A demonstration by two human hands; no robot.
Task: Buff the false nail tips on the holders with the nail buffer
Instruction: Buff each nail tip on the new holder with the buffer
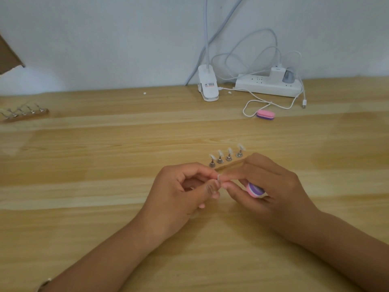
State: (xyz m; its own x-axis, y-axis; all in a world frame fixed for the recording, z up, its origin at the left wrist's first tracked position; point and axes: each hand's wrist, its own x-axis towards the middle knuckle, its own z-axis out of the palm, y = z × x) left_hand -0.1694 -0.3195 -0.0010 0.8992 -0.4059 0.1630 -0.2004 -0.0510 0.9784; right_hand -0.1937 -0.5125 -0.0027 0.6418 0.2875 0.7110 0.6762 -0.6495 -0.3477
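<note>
Fingertips [210, 172] of left hand [181, 192] pinch, seemingly, a clear false nail tip [219, 177]; right hand [275, 186] grips pink-purple buffer block [255, 189], half-hiding wooden holder strip [229, 165].

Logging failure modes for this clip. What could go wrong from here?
1. The nail tip is pinched only between fingertips of the left hand and right hand; it could slip out or flick away.
2. The nail buffer sits tucked in the right hand's lower fingers while its thumb and forefinger are busy at the tip; it might drop.
3. The four holders stand just behind both hands; a knuckle may tip them.
</note>
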